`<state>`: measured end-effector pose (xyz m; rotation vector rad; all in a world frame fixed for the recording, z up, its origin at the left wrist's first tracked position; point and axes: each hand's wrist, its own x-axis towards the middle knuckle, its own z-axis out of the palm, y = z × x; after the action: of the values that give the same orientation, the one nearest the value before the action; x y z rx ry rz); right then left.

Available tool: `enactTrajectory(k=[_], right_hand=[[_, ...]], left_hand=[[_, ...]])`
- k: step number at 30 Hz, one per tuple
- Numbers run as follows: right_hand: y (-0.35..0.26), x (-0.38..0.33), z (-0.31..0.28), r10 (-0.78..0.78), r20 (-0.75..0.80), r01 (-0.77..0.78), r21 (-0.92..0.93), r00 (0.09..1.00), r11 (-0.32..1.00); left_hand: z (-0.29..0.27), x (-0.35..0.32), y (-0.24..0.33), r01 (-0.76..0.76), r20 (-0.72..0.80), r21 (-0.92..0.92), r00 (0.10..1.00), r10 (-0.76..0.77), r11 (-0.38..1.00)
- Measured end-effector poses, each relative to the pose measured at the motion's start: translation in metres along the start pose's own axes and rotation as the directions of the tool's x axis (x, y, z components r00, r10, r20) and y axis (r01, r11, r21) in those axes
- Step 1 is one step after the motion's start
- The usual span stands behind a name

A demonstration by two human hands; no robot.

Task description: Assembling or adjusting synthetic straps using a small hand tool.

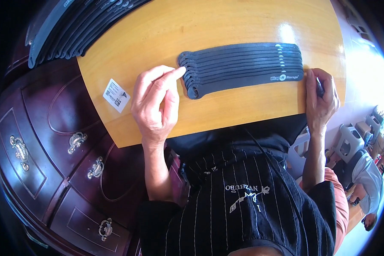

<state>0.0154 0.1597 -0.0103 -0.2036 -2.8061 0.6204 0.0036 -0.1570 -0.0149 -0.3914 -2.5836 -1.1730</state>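
A row of dark grey fabric straps (pixel 243 64) lies overlapped on the light wooden table (pixel 234 25). Their rounded ends with holes are at the left, and pale printing runs down near the right end. My left hand (pixel 155 102) is at those rounded ends, its index finger stretched out to touch them and the thumb held apart. Beside the straps' right end, my right hand (pixel 322 94) is closed around a small dark object (pixel 319 88), mostly hidden by the fingers, so its kind cannot be made out.
More dark straps (pixel 72 38) hang in a thick stack over the table's far left corner. A white printed label (pixel 116 95) lies near the left edge. Dark red wooden drawers (pixel 42 141) with ornate handles stand at left. To the right are grey plastic stools (pixel 349 141) and another person (pixel 367 183).
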Motion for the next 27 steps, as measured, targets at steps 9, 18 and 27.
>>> enactTrajectory(k=[9, 18, 27], right_hand=[[-0.001, 0.0, -0.001, -0.014, -0.01, 0.014, -0.011, 1.0, 1.0], [0.003, 0.0, 0.006, -0.034, -0.01, 0.033, -0.016, 0.999, 0.999], [0.001, -0.001, 0.006, -0.027, -0.008, 0.026, -0.006, 1.0, 1.0]], left_hand=[[-0.001, -0.002, -0.002, -0.004, -0.014, -0.01, 1.0, 0.003, 1.0], [-0.002, -0.003, -0.004, -0.023, -0.011, 0.022, 1.0, 0.023, 1.0], [-0.007, -0.005, -0.003, -0.065, 0.046, 0.043, 0.997, 0.063, 0.997]])
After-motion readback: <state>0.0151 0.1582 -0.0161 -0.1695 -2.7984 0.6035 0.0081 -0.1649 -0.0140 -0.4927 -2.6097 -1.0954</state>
